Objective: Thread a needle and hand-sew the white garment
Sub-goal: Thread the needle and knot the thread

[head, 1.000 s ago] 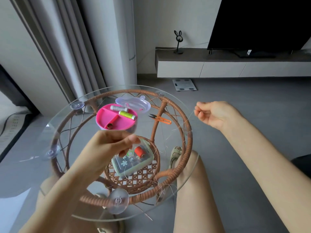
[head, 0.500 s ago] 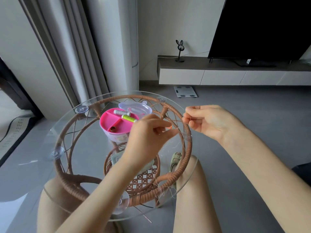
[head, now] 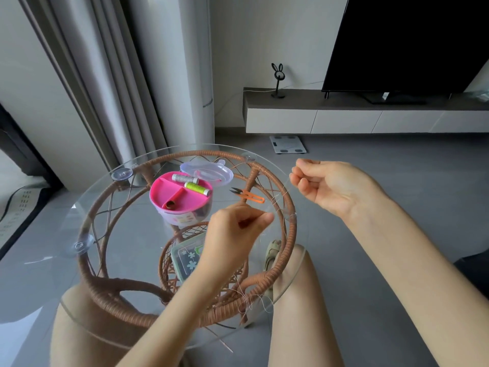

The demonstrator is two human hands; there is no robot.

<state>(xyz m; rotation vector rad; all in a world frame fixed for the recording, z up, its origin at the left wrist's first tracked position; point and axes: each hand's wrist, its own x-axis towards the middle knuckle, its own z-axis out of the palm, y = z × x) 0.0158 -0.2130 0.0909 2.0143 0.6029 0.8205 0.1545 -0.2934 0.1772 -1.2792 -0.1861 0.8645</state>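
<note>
Two spools [head: 197, 187] on the pink box [head: 169, 193] toward the left of the glass desk [head: 127, 229], clear lid [head: 211, 172] behind, orange snips [head: 250, 196] just right of them. Further right, left hand [head: 238, 229] over the desk, thumb and forefinger pinched together on the thread [head: 282, 197]; any needle there too small to tell. From that pinch, a faint line up and rightward to the right hand [head: 333, 186], fingers curled, tips nipping the other end. No white garment in view. By the look of it, still the threading step, early in the task: a length held out between both hands. For the next move, probably: hands brought close, a stiff thread tip steadied, careful aim at the eye. Risk of a miss with slack or a frayed tip.
</note>
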